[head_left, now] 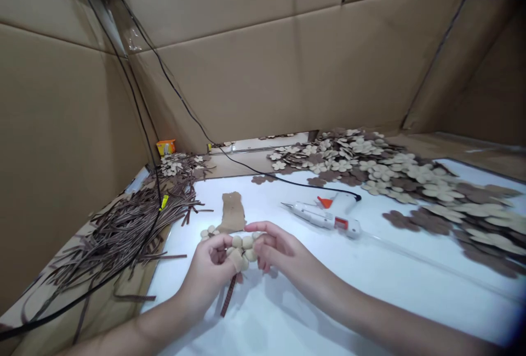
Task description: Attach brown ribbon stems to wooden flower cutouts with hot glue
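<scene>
Between my two hands is a cream fabric flower with rounded petals, held just above the white board. My left hand is closed on its left side, thumb in front. A brown checked strip hangs below that hand, its upper end hidden. My right hand pinches the flower's right edge with thumb and fingers, the index finger stretched out above. Another small cream flower shows just behind my left hand. A torn piece of brown cardboard lies beyond both hands.
A white glue gun with a clear glue stick lies to the right, its black cord running back left. Cream and brown flower cutouts heap at right. Brown strips pile at left. Cardboard walls enclose the back and sides.
</scene>
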Tool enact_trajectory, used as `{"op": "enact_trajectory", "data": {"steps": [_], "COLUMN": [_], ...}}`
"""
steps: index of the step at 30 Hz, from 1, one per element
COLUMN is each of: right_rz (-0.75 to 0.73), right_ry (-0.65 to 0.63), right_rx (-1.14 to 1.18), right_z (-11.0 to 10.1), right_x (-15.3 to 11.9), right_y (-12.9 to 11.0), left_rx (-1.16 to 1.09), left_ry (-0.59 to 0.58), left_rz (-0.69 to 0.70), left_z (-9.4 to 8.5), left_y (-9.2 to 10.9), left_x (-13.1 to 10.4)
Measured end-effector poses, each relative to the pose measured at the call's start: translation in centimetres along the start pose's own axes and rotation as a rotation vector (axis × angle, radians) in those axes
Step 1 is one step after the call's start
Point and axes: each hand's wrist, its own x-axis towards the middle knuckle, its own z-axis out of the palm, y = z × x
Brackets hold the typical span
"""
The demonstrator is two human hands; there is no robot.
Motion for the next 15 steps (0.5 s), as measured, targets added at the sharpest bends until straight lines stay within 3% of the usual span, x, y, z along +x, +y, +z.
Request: {"op": "enact_trajectory", "data": {"steps": [6,15], "right_rz": [-0.013,0.007], "right_ry": [-0.079,-0.094], "right_rx": [-0.005,0.027], "right_z": [0.9,1.1], "right_x": [-0.7,-0.9], "right_y": [0.4,0.8], "left_rx": [-0.064,-0.181], "left_ry": [-0.078,-0.222], "left_rz": [-0.039,-0.022], "left_z": [0.1,0.0], "left_y": [0.1,-0.8], "left_x": [-0.4,-0.6]}}
